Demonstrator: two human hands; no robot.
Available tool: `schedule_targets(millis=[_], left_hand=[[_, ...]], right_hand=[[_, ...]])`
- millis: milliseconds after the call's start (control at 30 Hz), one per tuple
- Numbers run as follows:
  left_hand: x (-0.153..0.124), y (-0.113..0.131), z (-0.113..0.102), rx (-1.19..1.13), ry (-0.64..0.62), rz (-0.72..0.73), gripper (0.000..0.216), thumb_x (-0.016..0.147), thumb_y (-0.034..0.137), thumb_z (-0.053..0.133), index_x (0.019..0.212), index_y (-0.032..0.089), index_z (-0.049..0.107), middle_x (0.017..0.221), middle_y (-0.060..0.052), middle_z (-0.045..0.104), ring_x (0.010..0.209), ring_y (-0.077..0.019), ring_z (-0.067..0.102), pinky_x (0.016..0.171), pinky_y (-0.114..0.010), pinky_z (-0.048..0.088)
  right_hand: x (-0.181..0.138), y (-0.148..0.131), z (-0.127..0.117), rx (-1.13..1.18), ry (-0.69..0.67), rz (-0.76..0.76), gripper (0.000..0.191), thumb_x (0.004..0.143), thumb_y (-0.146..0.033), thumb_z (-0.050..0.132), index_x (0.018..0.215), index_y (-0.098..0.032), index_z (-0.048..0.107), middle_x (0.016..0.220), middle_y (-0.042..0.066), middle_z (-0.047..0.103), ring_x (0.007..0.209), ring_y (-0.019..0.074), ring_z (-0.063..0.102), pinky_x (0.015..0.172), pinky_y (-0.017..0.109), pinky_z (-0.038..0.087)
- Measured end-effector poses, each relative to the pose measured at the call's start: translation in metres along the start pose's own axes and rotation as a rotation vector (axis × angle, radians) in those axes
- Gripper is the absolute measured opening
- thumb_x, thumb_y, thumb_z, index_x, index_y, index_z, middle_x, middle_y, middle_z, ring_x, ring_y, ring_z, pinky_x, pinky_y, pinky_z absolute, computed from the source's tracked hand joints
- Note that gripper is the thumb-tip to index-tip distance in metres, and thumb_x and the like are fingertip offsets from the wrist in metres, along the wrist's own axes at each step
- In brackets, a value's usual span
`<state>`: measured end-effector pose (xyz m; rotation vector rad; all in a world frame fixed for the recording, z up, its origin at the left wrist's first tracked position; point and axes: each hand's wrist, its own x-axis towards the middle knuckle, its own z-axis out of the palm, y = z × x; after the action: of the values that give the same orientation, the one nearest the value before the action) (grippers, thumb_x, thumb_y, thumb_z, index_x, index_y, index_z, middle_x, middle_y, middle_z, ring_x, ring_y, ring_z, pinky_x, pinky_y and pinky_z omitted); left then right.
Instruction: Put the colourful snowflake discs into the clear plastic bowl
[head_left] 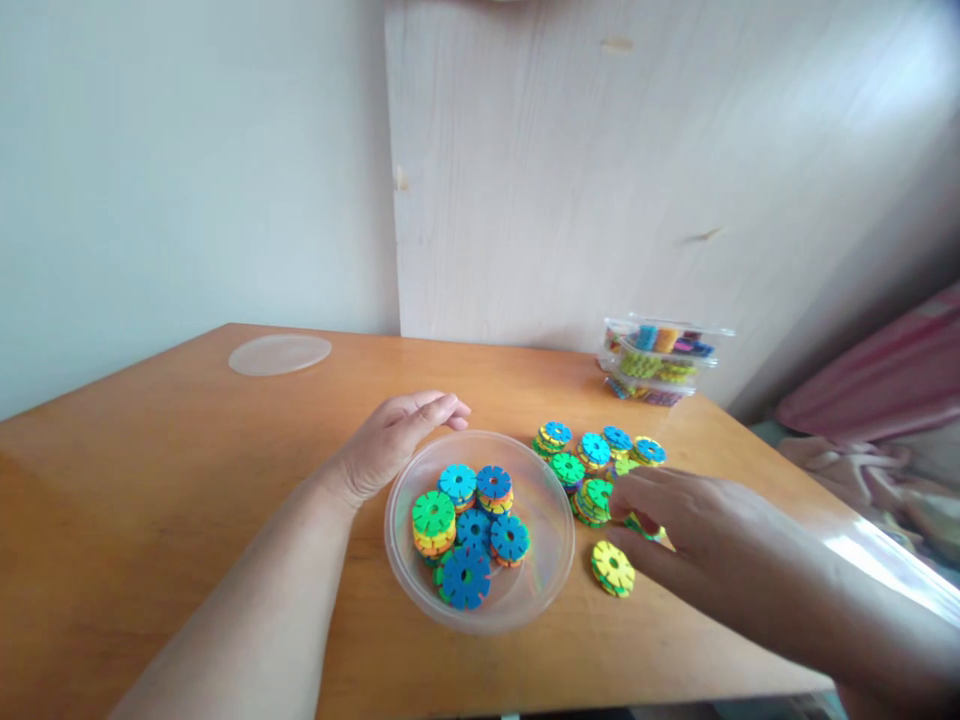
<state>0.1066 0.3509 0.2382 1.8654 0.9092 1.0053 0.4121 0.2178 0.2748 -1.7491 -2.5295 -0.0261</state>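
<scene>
A round clear plastic tub (556, 560) stands in front of me with several stacks of notched plastic discs (465, 577) inside, topped in blue and green. My left hand (409, 430) is at its far left rim, fingers extended and holding nothing. My right hand (682, 515) hovers over the loose disc stacks right of the tub, thumb and fingers apart. Its fingertips are beside a green-topped stack (598, 497); whether they touch it I cannot tell. A yellow-topped stack (613, 567) sits just below the thumb. Part of another green stack shows beneath the palm.
More disc stacks (555, 434) stand on the wooden table (187, 520) behind my right hand. A translucent round lid (280, 354) lies at the far left. Stacked clear boxes (660, 362) of colourful pieces stand at the back right, before the wall. Pink fabric (877, 370) is beyond the right edge.
</scene>
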Motion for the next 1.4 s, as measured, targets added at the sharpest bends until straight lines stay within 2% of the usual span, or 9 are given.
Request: schedule_targets(millis=[67,133,200,433,667,900,967,1133,1400], left_hand=[[0.000,-0.001,0.000,0.002,0.002,-0.013,0.047,0.096,0.059,0.049,0.103,0.021,0.075,0.104,-0.004,0.077,0.109,-0.0238,0.066,0.106,-0.040,0.043],[0.000,0.000,0.000,0.011,0.001,-0.031,0.047,0.095,0.060,0.049,0.103,0.021,0.075,0.104,-0.004,0.077,0.108,-0.0242,0.067,0.105,-0.040,0.044],[0.000,0.001,0.000,0.023,0.000,-0.042,0.049,0.095,0.061,0.048,0.103,0.021,0.075,0.104,-0.004,0.077,0.108,-0.0247,0.067,0.106,-0.041,0.044],[-0.001,0.004,-0.001,0.056,0.018,-0.025,0.049,0.095,0.061,0.048,0.102,0.021,0.074,0.104,-0.005,0.077,0.109,-0.0251,0.066,0.108,-0.043,0.043],[-0.001,-0.001,-0.002,0.018,-0.003,-0.013,0.047,0.097,0.058,0.047,0.104,0.021,0.074,0.106,-0.005,0.077,0.110,-0.0250,0.066,0.108,-0.043,0.043],[-0.002,0.001,-0.001,0.012,-0.002,-0.001,0.046,0.097,0.058,0.047,0.104,0.020,0.074,0.105,-0.005,0.077,0.110,-0.0242,0.066,0.108,-0.041,0.042],[-0.002,0.001,-0.001,0.008,-0.008,-0.002,0.046,0.097,0.057,0.047,0.104,0.021,0.074,0.105,-0.005,0.077,0.110,-0.0242,0.066,0.108,-0.042,0.042],[-0.001,0.000,0.000,-0.004,0.001,-0.005,0.046,0.097,0.057,0.049,0.103,0.020,0.074,0.105,-0.005,0.077,0.109,-0.0245,0.066,0.107,-0.041,0.043],[-0.002,0.001,0.000,-0.019,0.000,-0.008,0.047,0.096,0.059,0.049,0.103,0.020,0.074,0.105,-0.005,0.077,0.110,-0.0251,0.066,0.107,-0.042,0.043]], right_hand=[[-0.013,0.007,0.014,0.031,-0.060,0.057,0.011,0.093,-0.033,0.060,0.097,-0.026,0.068,0.094,0.004,0.071,0.081,0.0220,0.066,0.069,0.034,0.044],[-0.021,0.009,0.028,0.071,-0.107,0.107,0.024,0.090,-0.034,0.063,0.113,-0.029,0.068,0.108,0.005,0.072,0.093,0.0262,0.069,0.077,0.039,0.047],[-0.023,0.008,0.039,0.096,-0.148,0.152,0.032,0.087,-0.032,0.065,0.120,-0.030,0.067,0.114,0.006,0.072,0.099,0.0291,0.069,0.081,0.042,0.048],[-0.019,0.001,0.040,0.169,-0.199,0.227,0.028,0.084,-0.026,0.066,0.112,-0.024,0.069,0.108,0.008,0.072,0.092,0.0264,0.070,0.079,0.038,0.048],[-0.021,0.005,0.052,0.204,-0.078,0.174,0.027,0.091,-0.034,0.063,0.116,-0.024,0.068,0.104,0.008,0.073,0.090,0.0268,0.070,0.074,0.037,0.047],[-0.014,0.005,0.054,0.134,-0.095,0.174,0.021,0.093,-0.033,0.058,0.104,-0.023,0.072,0.093,0.008,0.075,0.086,0.0273,0.070,0.070,0.036,0.046],[-0.015,0.003,0.051,0.117,-0.118,0.187,0.023,0.093,-0.035,0.057,0.106,-0.024,0.072,0.097,0.009,0.076,0.089,0.0291,0.071,0.072,0.039,0.047],[-0.016,-0.001,0.046,0.125,-0.100,0.169,0.040,0.091,-0.035,0.061,0.130,-0.029,0.063,0.122,0.009,0.072,0.099,0.0306,0.071,0.079,0.042,0.049],[-0.014,0.000,0.053,0.093,-0.095,0.148,0.026,0.090,-0.030,0.059,0.114,-0.025,0.069,0.108,0.008,0.074,0.092,0.0291,0.072,0.074,0.039,0.049]])
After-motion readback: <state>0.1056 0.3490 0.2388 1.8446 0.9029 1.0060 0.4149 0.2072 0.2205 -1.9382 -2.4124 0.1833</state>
